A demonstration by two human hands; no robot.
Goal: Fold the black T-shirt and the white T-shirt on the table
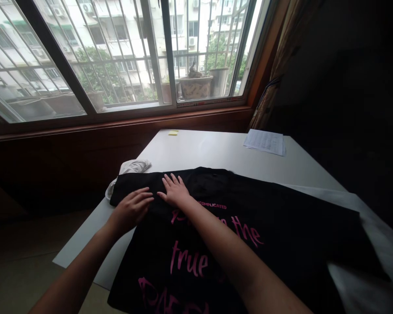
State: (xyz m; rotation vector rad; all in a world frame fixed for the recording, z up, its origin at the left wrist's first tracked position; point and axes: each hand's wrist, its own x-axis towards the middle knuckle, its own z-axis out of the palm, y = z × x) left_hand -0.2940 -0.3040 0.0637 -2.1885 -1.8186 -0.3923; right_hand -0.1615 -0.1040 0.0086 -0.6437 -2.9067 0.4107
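The right hand (175,192) lies palm-down, fingers splayed, grip released, on a black fabric T-shirt (281,213) with pink lettering, spread across a smooth white table (209,148). The left hand (132,208), loosely extended, ungrasping, slants by its sleeve.

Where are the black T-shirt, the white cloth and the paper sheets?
Black T-shirt (271,213), head view: plain unprinted fabric.
White cloth (134,165), head view: its upper folds.
Paper sheets (265,142), head view: the top sheet.

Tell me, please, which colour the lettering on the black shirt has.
The lettering is pink on the black shirt, and it shows in the head view.
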